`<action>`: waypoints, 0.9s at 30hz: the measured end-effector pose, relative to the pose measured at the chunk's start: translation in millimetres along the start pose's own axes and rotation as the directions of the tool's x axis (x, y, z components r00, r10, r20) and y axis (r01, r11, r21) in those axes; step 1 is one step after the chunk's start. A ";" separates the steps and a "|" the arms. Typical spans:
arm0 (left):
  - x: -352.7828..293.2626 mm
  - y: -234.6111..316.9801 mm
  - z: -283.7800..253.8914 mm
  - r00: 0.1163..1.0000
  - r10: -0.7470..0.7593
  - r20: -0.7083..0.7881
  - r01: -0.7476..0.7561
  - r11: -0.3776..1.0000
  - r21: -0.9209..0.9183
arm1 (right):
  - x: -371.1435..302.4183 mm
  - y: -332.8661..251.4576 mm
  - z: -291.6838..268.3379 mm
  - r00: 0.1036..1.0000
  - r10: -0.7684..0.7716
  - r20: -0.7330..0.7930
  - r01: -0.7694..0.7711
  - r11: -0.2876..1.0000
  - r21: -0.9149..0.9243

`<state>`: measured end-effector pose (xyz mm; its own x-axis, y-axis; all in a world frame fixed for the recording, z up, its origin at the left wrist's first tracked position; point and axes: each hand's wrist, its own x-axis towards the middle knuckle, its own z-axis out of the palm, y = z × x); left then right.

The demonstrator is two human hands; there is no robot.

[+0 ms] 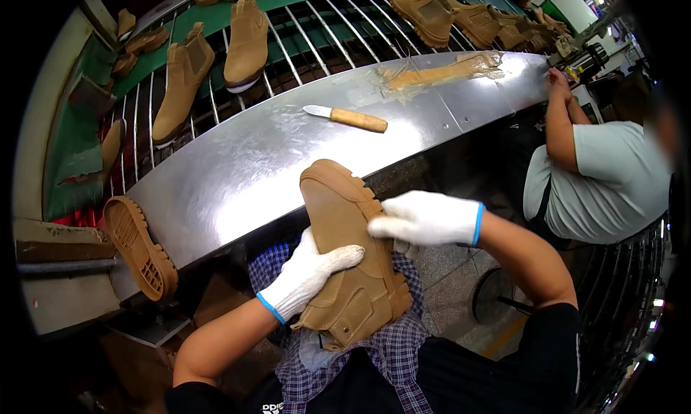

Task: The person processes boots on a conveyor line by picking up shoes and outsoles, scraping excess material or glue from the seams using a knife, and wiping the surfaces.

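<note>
Gloved hands clamped on tan boot [349, 252]

Left hand [308, 274] grips its side; right hand [426, 218] its sole; knife [347, 117] on steel bench [237, 169] beyond.

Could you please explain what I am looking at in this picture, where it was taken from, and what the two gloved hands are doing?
This is a single view from a camera worn on a person's head, looking down at their own hands; the wide lens bends straight edges near the rim. There is no machine arm here. The left hand and the right hand, both in white gloves with blue cuffs, hold a tan ankle boot over a checked cloth on the lap. In front runs a shiny metal workbench. On it lie a knife with a wooden handle and a patch of yellowish glue-like smear. Behind it, more tan boots rest on a wire rack, and one boot shows its ridged sole at the bench's left end. On the right, another person in a pale shirt works nearby.
</note>
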<state>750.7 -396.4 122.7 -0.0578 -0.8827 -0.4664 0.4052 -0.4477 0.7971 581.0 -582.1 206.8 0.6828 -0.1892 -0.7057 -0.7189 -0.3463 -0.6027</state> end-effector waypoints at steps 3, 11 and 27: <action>-0.6 0.8 0.1 1.000 -0.006 0.021 0.006 1.000 -0.009 | 6.2 -2.5 -9.2 0.983 0.141 0.121 -0.156 0.980 0.123; -6.3 14.1 1.2 1.000 -0.008 0.025 0.009 0.999 -0.043 | 2.0 7.3 2.8 0.996 0.037 -0.083 -0.026 0.992 0.126; -3.3 -11.9 6.9 0.994 -0.045 -0.104 0.034 0.994 -0.102 | -6.8 75.7 130.8 0.934 -0.037 -0.356 0.191 0.894 0.406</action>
<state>739.8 -389.1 117.4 0.0189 -0.8422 -0.5389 0.4937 -0.4608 0.7375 504.8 -486.8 117.2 0.7109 -0.4906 -0.5039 -0.5655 0.0273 -0.8243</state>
